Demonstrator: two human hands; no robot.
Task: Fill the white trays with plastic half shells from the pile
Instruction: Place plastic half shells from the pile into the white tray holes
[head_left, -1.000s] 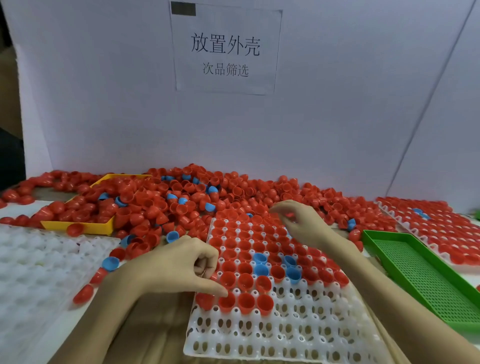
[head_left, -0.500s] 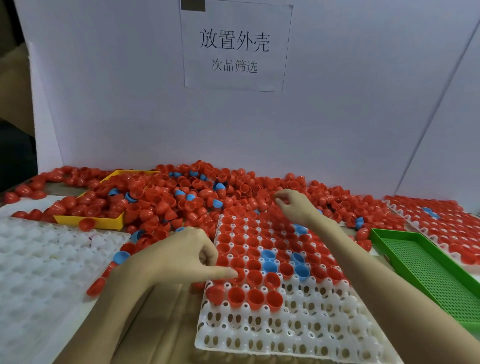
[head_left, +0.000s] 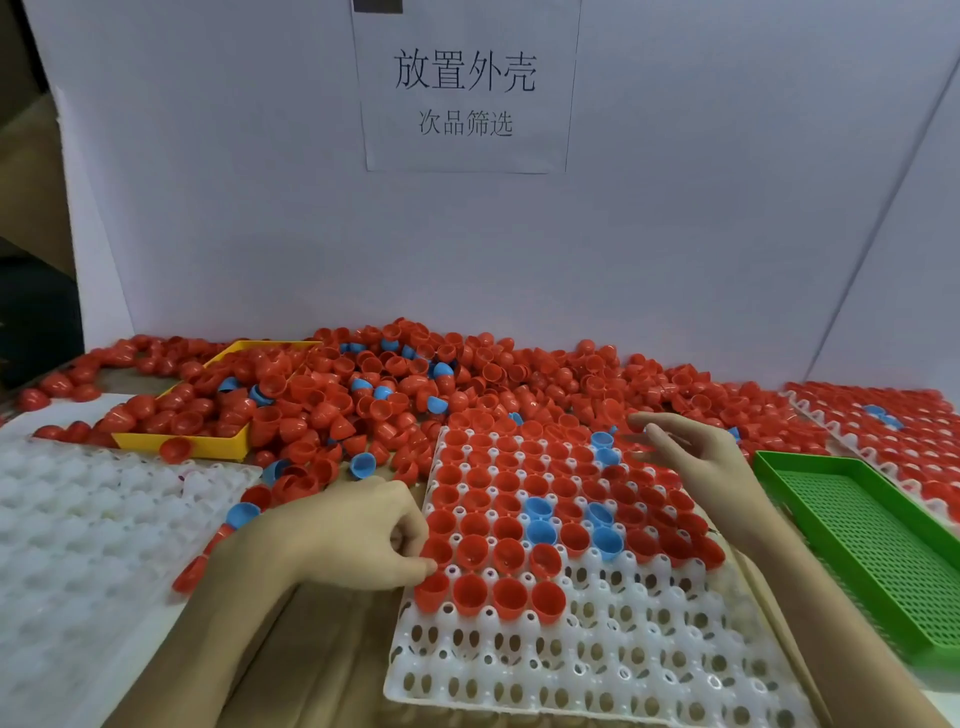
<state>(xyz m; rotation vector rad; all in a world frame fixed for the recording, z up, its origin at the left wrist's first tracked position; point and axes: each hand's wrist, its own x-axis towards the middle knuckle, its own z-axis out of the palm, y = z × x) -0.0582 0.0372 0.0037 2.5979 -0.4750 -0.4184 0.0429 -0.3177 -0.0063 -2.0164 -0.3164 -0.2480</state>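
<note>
Seating shells row by row in the centre white tray (head_left: 597, 670): far rows filled w/ red half shells (head_left: 470, 590), a few blue ones (head_left: 540, 532) mixed in, near rows bare. Front-most partial row holds four reds at its left end. My left hand (head_left: 332, 535) sits at the tray's left edge, fingers curled, thumb and forefinger tip touching that row's first shell; can't tell whether it pinches the rim or just presses. My right hand (head_left: 696, 452) hovers over the tray's far right corner, fingers loosely spread, gripping nothing I can see.

Supply: pile (head_left: 467, 384) just behind the tray, spilling into a yellow tray (head_left: 182, 444) at left.

Judgement: press each shell straight down, open side up, till it sits level w/ neighbours; check no tilt before moving to the next pocket. Right hand should pick singles, not nested pairs.

Periphery: bare white tray (head_left: 78, 519) left, green mesh tray (head_left: 857, 545) right, filled tray (head_left: 883, 431) beyond it.
</note>
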